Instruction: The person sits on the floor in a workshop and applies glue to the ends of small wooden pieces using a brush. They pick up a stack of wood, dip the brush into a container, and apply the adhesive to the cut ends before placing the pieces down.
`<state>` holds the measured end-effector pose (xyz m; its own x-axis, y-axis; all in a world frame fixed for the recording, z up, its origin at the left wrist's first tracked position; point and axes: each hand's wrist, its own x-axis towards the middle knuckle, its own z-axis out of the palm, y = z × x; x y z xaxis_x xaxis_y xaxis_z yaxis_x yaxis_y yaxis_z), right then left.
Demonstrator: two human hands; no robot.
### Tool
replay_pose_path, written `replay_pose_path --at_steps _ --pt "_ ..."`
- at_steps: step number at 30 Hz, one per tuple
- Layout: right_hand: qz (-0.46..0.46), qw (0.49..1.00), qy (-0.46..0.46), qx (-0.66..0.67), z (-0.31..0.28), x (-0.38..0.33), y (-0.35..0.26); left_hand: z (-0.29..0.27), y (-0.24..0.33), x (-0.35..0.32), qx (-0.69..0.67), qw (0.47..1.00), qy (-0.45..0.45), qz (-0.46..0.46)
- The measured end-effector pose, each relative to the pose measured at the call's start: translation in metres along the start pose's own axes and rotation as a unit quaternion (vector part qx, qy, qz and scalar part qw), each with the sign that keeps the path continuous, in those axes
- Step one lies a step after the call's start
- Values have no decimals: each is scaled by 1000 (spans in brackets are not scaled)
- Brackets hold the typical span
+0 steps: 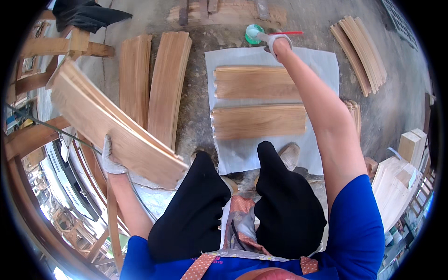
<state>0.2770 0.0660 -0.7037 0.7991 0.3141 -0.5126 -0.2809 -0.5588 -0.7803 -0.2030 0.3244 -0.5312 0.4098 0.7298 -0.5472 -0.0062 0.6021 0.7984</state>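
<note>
In a pale work glove, my left hand (112, 158) grips a stack of thin wooden boards (112, 130) by its lower long edge. The stack is tilted and held up beside my left knee. My gloved right hand (276, 44) is stretched far forward, closed on a thin red stick (291, 32). It is beside a green container (254, 35) with whitish contents, and the stick's other end is hard to make out there. Below that arm, two stacks of boards (256, 122) lie crosswise on a white sheet (329, 65), partly covered by the forearm.
More board stacks (169, 84) lie on the concrete floor to the left, with others (361, 53) at the far right. A wooden frame (44, 46) and a dark cloth (84, 14) stand close on the left. Pale wood blocks (396, 182) are near my right elbow.
</note>
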Motion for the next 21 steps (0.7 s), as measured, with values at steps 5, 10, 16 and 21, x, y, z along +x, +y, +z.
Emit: replay_pose_path --at_steps 5,10,16,21 --pt "-126 971 97 -177 18 24 20 8 -32 19 -7 992 62 107" --pt "-126 953 90 -259 37 24 10 26 -28 37 77 983 104 127" --pt "-138 974 103 -148 27 2 1 15 -29 61 306 911 84 263" --pt "-202 973 109 -9 -33 -80 11 -4 -13 76 345 886 64 303"
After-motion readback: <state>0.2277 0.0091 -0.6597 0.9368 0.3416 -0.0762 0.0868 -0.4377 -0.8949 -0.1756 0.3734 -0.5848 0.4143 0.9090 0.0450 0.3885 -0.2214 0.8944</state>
